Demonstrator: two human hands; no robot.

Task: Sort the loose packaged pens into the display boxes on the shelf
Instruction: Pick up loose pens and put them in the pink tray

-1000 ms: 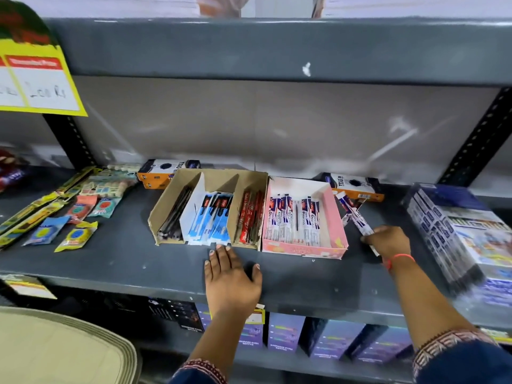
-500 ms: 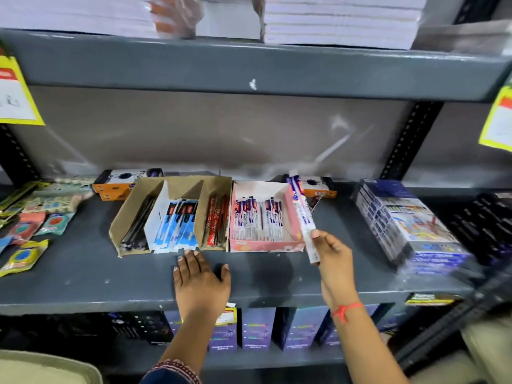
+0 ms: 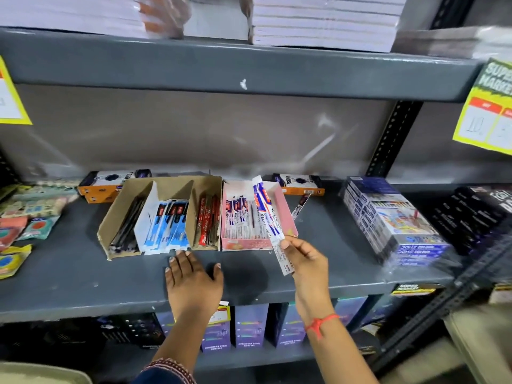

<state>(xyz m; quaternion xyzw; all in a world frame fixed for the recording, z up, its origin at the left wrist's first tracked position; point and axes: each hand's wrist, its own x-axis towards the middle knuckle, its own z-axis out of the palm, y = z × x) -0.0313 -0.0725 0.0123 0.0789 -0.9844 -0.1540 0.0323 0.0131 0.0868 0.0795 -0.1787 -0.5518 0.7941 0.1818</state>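
Note:
My right hand [image 3: 304, 259] grips the lower end of a white, blue and red packaged pen [image 3: 270, 217], held tilted over the right side of the pink display box [image 3: 285, 214], which holds several matching pens. My left hand [image 3: 194, 281] lies flat and open on the grey shelf [image 3: 69, 275], just in front of the brown cardboard display box [image 3: 166, 187]. That box has compartments with dark pens, blue-packaged pens [image 3: 169, 228] and red pens [image 3: 207, 220]. One loose packaged pen [image 3: 300, 206] lies on the shelf right of the pink box.
Orange and black boxes [image 3: 110, 184] stand behind the display boxes. A stack of wrapped colour-pencil boxes [image 3: 393, 220] sits at the right, dark packs [image 3: 476, 214] beyond it. Small packets [image 3: 36, 225] lie at the left. Purple boxes [image 3: 249, 325] fill the shelf below.
My right hand picked up the packaged pen from the shelf right of the pink box and carried it left, over that box. My left hand stayed flat on the shelf.

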